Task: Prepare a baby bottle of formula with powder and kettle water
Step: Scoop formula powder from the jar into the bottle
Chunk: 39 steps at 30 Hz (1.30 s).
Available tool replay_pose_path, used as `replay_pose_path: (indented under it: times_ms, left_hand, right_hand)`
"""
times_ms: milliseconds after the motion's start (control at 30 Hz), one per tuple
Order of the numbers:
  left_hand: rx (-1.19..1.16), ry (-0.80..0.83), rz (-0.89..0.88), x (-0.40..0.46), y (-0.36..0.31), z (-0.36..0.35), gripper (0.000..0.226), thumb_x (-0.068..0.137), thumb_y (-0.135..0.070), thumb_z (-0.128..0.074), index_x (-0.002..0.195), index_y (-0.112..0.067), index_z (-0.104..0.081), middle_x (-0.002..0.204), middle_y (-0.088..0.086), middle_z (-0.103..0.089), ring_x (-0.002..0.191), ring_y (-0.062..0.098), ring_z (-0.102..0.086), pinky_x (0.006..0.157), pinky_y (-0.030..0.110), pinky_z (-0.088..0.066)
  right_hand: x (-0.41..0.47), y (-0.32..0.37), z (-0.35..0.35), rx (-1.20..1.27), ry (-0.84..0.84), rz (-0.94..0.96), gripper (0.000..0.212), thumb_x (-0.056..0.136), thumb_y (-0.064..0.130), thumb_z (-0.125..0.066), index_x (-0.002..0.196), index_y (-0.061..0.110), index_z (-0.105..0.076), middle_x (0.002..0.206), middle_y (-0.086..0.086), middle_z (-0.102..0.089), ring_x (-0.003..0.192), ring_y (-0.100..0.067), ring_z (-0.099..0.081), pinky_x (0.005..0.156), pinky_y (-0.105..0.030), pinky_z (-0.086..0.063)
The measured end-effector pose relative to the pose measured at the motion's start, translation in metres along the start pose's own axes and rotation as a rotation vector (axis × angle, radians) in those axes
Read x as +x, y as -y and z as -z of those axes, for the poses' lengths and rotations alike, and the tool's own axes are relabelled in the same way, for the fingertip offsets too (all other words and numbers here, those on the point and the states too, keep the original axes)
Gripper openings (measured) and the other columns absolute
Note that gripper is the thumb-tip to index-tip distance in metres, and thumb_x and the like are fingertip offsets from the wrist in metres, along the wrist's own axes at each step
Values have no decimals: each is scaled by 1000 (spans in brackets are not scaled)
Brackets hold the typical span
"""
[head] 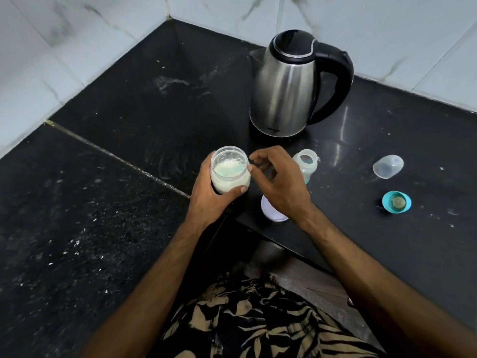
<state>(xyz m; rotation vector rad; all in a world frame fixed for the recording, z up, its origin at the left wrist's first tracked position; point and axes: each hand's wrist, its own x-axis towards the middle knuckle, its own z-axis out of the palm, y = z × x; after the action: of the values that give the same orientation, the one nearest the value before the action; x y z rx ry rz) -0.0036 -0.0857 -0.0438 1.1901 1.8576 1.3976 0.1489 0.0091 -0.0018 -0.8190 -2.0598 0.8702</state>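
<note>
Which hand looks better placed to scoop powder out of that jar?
The right hand. It is free, fingers hovering at the open powder jar rim, while the left hand is wrapped around the jar, steadying it.

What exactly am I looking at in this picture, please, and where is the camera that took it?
There is no machine here: a person wears a wide-angle camera on the head, looking down at their own bare hands over a black stone counter.

The left hand grips an open clear jar of pale powder; something bluish lies in the powder, perhaps a scoop. The right hand hovers at the jar's rim with curled fingers, apparently holding nothing. Beneath that hand lies a white lid.

Also on the counter: a steel kettle, an uncapped baby bottle, a clear cap on its side, and a teal ring with a teat.
</note>
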Motion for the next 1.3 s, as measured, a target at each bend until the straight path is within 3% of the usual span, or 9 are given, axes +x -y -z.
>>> replay_pose_path:
  times_ms: [67,167,300,400,500,700,900,1033,1300]
  left_hand:
    - [-26,-5,-6,0,-2,0,84,70,-25,-89,139,-28,-42,131,-20,-57,121,1,-54,94,15,-46]
    - [-28,-6,-17,-1,-4,1,83,69,-25,-90,136,-36,-42,128,-24,-57,120,-1,-55,91,10,-43]
    - [5,17,-40,-1,-3,-1,89,67,-26,-91,141,-29,-41,135,-18,-54,126,4,-52,100,18,-44]
    - [23,28,-31,-1,-1,-2,95,66,-25,-91,144,-22,-38,140,-12,-52,129,8,-50,106,31,-44]
    - [29,33,-34,0,-1,-3,96,65,-24,-92,144,-22,-38,139,-11,-52,128,9,-51,105,33,-44]
    - [20,36,-43,0,-2,-5,95,66,-20,-92,144,-21,-39,140,-11,-52,129,9,-50,106,32,-44]
    - [23,41,-56,0,0,-5,96,65,-23,-92,145,-23,-38,140,-13,-51,130,10,-49,106,32,-44]
    - [17,36,-62,-1,0,-3,95,66,-26,-92,144,-26,-38,139,-14,-51,129,10,-50,104,28,-44]
    - [10,24,-70,-5,1,-4,95,65,-21,-92,143,-25,-38,140,-12,-51,129,11,-50,104,25,-43]
  right_hand:
    - [5,2,2,-40,50,31,13,89,12,-72,102,8,-70,98,-2,-63,77,-11,-60,72,-26,-53]
    - [17,9,6,-86,174,30,14,89,12,-71,103,8,-71,99,4,-61,72,-16,-60,70,-34,-54]
    - [34,23,15,-290,348,110,16,93,19,-65,107,17,-72,106,8,-65,78,-9,-56,72,-29,-46]
    - [45,34,17,-533,565,152,24,97,30,-57,118,25,-66,119,7,-65,99,-17,-62,79,-34,-47]
    - [53,42,14,-703,709,129,30,99,36,-53,127,27,-61,128,2,-63,113,-24,-62,86,-37,-47]
    - [60,51,5,-893,704,133,35,98,34,-57,130,20,-59,123,-5,-65,107,-28,-64,74,-32,-38]
    - [62,50,2,-839,708,91,27,96,25,-62,121,17,-60,118,-6,-64,102,-26,-63,72,-31,-36]
    - [59,48,2,-785,646,72,20,96,25,-60,114,16,-63,111,-7,-65,84,-23,-55,68,-31,-35]
    - [52,50,7,-758,587,93,18,96,23,-54,108,17,-66,105,-6,-68,92,-28,-64,66,-31,-36]
